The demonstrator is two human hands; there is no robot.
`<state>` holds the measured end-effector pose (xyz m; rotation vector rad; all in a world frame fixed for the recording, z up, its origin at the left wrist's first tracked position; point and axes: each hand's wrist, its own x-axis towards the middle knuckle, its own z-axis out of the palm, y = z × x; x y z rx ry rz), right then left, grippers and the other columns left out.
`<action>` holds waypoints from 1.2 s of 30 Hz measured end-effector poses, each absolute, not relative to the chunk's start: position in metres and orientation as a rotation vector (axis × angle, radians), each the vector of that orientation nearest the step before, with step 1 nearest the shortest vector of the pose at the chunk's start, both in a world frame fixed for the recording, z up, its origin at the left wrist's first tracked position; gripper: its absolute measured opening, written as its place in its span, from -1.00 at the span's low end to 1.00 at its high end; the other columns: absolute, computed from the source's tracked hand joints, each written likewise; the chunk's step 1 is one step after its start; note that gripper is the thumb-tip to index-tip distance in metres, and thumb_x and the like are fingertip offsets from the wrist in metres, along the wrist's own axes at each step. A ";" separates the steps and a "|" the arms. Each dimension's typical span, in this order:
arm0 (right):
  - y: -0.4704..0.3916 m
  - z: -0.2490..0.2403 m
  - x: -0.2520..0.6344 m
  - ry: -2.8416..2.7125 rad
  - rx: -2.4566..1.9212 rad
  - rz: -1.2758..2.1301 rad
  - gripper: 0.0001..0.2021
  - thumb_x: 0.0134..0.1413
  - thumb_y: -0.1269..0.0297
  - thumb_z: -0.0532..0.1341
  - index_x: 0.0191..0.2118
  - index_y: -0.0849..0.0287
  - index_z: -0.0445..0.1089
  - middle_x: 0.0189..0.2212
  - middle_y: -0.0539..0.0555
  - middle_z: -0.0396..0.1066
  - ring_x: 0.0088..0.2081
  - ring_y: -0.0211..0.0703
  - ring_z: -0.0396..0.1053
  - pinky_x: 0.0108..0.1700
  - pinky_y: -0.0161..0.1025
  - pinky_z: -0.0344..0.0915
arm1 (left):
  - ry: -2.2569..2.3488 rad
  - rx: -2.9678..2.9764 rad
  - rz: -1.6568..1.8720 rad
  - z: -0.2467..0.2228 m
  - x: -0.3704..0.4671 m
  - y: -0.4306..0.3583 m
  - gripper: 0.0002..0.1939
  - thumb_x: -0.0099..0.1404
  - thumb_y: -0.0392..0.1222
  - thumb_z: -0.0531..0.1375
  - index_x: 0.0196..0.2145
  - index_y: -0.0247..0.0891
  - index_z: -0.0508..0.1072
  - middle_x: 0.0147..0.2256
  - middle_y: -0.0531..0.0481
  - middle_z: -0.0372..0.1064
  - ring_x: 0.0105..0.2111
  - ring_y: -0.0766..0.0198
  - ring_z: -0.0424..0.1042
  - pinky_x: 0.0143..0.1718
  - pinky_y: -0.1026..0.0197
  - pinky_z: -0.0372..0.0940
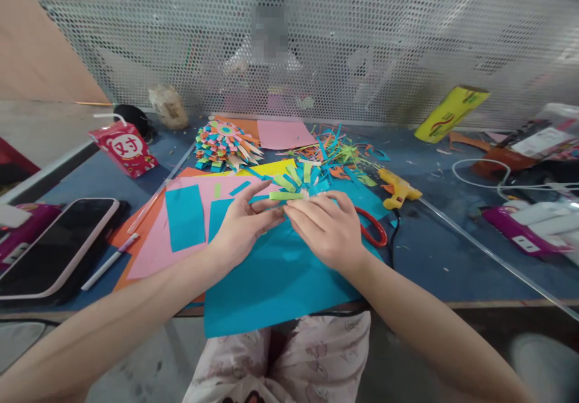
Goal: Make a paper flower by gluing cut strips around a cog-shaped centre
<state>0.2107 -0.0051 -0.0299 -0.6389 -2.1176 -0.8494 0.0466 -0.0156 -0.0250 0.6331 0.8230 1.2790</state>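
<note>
A flower of blue and light green paper strips (296, 177) fans out beyond my fingertips, over a large blue paper sheet (271, 288). Curled over its near edge, my right hand (328, 228) grips it and hides its centre in part. My left hand (246, 219) comes in from the left with thumb and fingers drawn together; what they pinch, if anything, is hidden. A light green paper strip (286, 196) sticks out sideways between the hands, its free end by my left fingers. Red-handled scissors (374, 229) lie partly covered beside my right hand.
A finished-looking multicoloured paper flower (226, 143) stands behind, beside a heap of paper shreds (339, 152). A yellow glue gun (398, 189) with a clear stick lies right. Leftward are a drink carton (124, 146), a phone (58, 246) and a white pen (108, 263). Perforated metal panel (181, 47) behind; a person sits beyond.
</note>
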 end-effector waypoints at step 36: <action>-0.006 -0.029 0.215 -2.117 -0.777 -0.738 -0.86 0.20 0.44 0.16 -0.26 0.20 0.49 -0.27 0.02 0.57 -0.36 -0.29 0.47 -0.36 -0.26 0.21 | 0.842 0.778 1.331 -0.024 0.051 -0.023 -0.34 -0.06 -0.32 0.42 0.02 -0.25 0.34 -0.32 -0.04 0.58 -0.24 0.18 0.54 -0.13 0.13 0.40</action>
